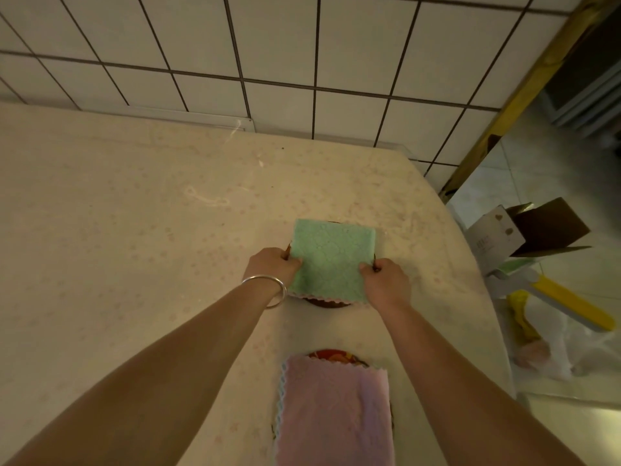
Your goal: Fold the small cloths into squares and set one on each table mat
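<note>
While pinched at both side edges by the hands — left [274, 264], right [386, 280] — a mint-green folded cloth [331, 258], pink-scalloped hem.

- The far mat [325, 302] is almost wholly covered by the green cloth [331, 260]; only a dark sliver shows at its near edge.
- The near mat [331, 356] shows only its top arc above the pink cloth [334, 415].
- The bottom edge of the picture cuts off the pink cloth.
- The fingertips of each hand [274, 264] are hidden under the green cloth's sides.
- The print on the box [487, 238] on the floor is too small to read.
</note>
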